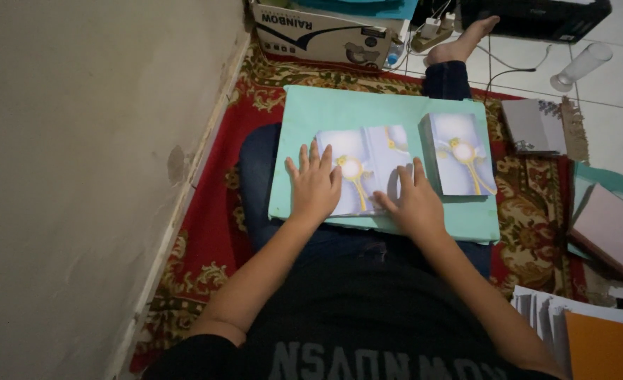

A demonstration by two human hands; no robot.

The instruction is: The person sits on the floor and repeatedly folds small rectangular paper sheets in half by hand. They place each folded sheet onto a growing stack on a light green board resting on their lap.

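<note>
A pale blue printed sheet (367, 151) with a gold emblem lies spread on a mint-green board (346, 109) that rests on my lap. My left hand (315, 184) presses flat on the sheet's left half, fingers apart. Over the lower right part of the sheet my right hand (413, 204) lies flat, fingers pointing up. A thick stack of the same printed sheets (459, 153) stands on the board just right of my right hand.
A plain wall (79, 176) runs along the left. A red patterned rug (529, 204) lies under me. A cardboard box (322, 32) sits at the top, a clear glass (580, 67) on tiles, paper stacks (610, 229) and an orange folder (607, 348) at right.
</note>
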